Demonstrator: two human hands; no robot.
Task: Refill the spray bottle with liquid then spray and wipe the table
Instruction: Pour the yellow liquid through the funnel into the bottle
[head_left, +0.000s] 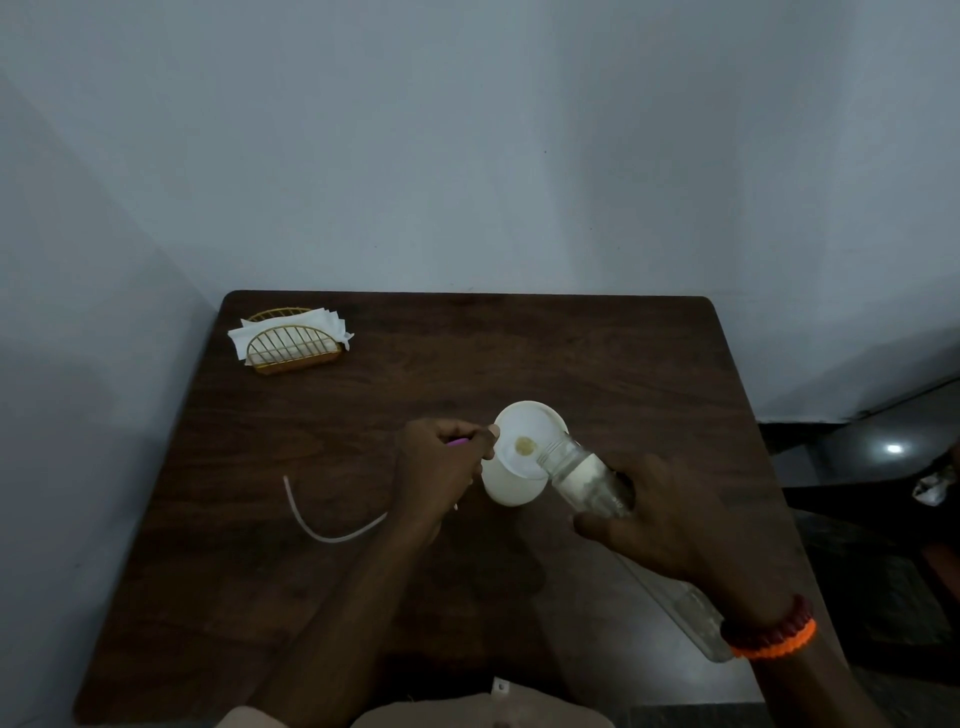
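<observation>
A white container with a wide round top stands at the middle of the dark wooden table; a small yellowish spot shows in its top. My right hand grips a long clear bottle, tilted with its open mouth over the container's rim. My left hand is closed around a pink piece, mostly hidden in the fist, and its thumb touches the container's rim. A thin white tube curves out from under that hand across the table to the left.
A gold wire holder with white napkins sits at the table's far left corner. Grey walls close in behind and to the left. A dark floor and dark furniture lie to the right of the table.
</observation>
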